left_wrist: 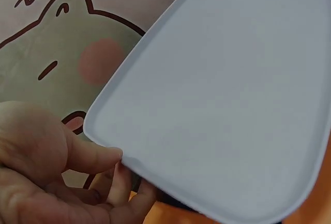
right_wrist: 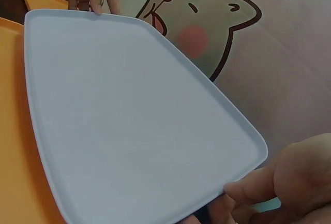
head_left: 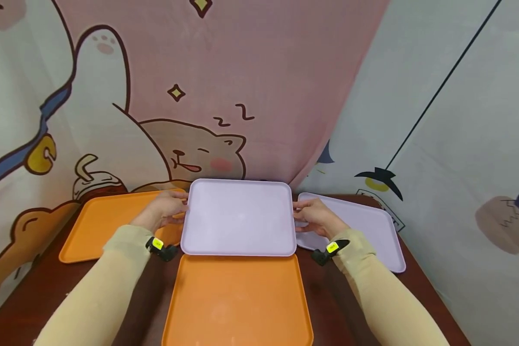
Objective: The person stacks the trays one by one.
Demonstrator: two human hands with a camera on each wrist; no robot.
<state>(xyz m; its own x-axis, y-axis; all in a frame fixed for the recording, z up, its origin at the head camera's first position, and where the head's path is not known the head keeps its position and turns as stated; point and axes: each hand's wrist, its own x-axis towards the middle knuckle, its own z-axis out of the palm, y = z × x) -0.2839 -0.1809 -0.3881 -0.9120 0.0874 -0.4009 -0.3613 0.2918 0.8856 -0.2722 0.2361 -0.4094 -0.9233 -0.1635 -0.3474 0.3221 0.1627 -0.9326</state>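
Note:
Between both hands is a pale lilac tray (head_left: 241, 217), its inner face toward me and its far edge raised against the wall. My left hand (head_left: 166, 207) grips its left short edge, thumb on the rim and fingers curled beneath, as the left wrist view shows of the same tray (left_wrist: 217, 94). On the opposite short edge, my right hand (head_left: 319, 217) pinches the rim the same way, thumb on top in the right wrist view. Just below the held tray lies an orange tray (head_left: 238, 300), flat on the table, its far edge overlapped in the head view.
Another orange tray (head_left: 97, 223) lies at the left behind my left arm. A second lilac tray (head_left: 365, 226) lies at the right, partly hidden by my right hand. All rest on a dark brown table (head_left: 328, 298). A cartoon-printed cloth (head_left: 264, 72) hangs directly behind.

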